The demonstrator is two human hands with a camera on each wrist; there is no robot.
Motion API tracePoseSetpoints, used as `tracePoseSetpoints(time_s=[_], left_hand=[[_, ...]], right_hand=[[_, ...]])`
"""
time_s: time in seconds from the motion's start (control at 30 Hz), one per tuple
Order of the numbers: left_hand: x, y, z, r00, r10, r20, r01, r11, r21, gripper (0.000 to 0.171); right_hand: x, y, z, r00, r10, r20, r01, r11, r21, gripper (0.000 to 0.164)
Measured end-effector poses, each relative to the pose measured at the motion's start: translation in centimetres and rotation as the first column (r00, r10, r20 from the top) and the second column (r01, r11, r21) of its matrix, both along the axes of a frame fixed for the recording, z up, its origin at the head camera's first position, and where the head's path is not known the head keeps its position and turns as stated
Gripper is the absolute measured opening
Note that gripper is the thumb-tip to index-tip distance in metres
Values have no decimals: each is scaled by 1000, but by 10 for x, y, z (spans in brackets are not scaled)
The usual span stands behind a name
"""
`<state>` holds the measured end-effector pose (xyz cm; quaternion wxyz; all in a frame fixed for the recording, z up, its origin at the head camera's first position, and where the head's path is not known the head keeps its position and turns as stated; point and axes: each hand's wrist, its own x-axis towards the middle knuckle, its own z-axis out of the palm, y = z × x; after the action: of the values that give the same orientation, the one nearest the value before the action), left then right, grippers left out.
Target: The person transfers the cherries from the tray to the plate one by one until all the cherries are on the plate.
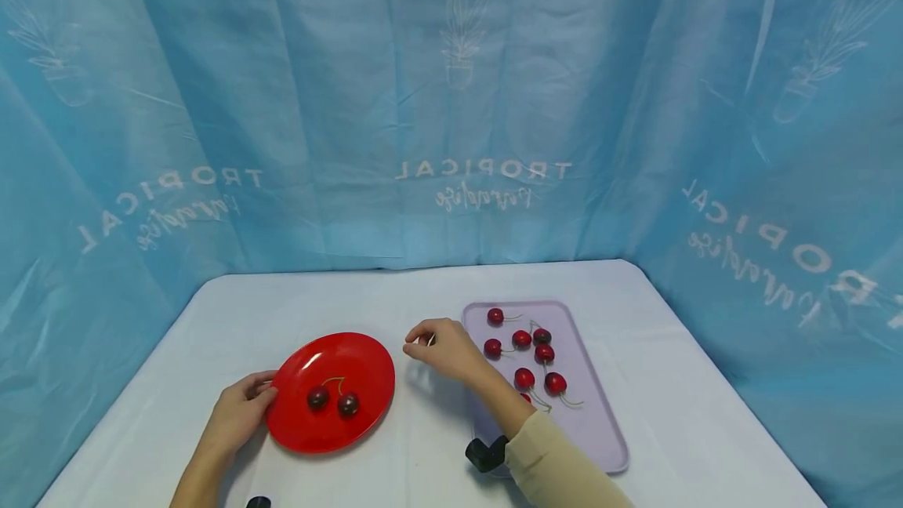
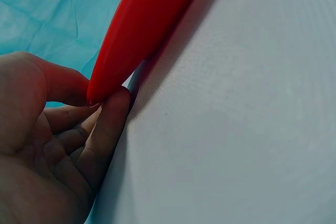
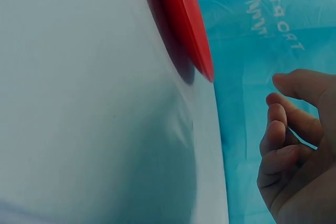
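My left hand [image 1: 238, 411] pinches the left rim of a round red plate [image 1: 296, 433]. In the left wrist view, the thumb lies on top of the red plate [image 2: 152, 19] and fingers reach beneath its edge. Two dark cherries, a left one [image 1: 317, 397] and a right one [image 1: 348, 404], lie on the plate with stems meeting. Just right of the plate, my right hand [image 1: 446, 347] hovers over the table, fingers loosely bent. The right wrist view shows a gap between thumb and forefinger of that right hand [image 3: 299, 140], with nothing held.
A pale purple tray [image 1: 592, 422] with several red cherries [image 1: 524, 379] stands on the right, partly covered by my right forearm. The white-covered table [image 1: 423, 453] ends at blue printed curtains [image 1: 451, 124] at the back and sides. A black wrist device [image 1: 487, 455] sits over the tray's near left corner.
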<state>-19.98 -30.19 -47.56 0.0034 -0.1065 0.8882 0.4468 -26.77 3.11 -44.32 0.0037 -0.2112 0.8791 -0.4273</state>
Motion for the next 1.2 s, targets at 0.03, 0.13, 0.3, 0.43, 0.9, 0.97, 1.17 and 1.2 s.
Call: tracePoseSetpoints(time_s=[0.03,0.13,0.3,0.43,0.9,0.97,1.17,1.2], left_hand=[[0,-1,0,1000,2,-2,-2,1000,-6,44],[1,-1,0,1000,4,-10,-5,1000,-6,44],[1,1,1,1000,13,-7,-13,1000,1,44],[0,2,1,1000,19,1,-19,1000,5,43],[0,2,2,1000,22,3,-22,1000,12,45],[0,1,3,1000,24,0,-24,1000,8,45],[4,3,5,1000,12,-17,-12,1000,22,42],[4,3,5,1000,8,-24,-8,1000,25,42]], right_hand=[[0,1,0,1000,-1,3,1,1000,4,15],[1,5,1,1000,-10,18,10,1000,10,15],[0,9,2,1000,-10,16,10,1000,14,17],[1,13,3,1000,-8,13,8,1000,14,16],[4,31,12,999,-42,-27,42,999,34,15],[3,33,12,998,-31,-50,33,999,34,16],[4,42,14,997,-41,-68,45,997,61,20],[4,44,14,997,-47,-67,51,997,63,20]])
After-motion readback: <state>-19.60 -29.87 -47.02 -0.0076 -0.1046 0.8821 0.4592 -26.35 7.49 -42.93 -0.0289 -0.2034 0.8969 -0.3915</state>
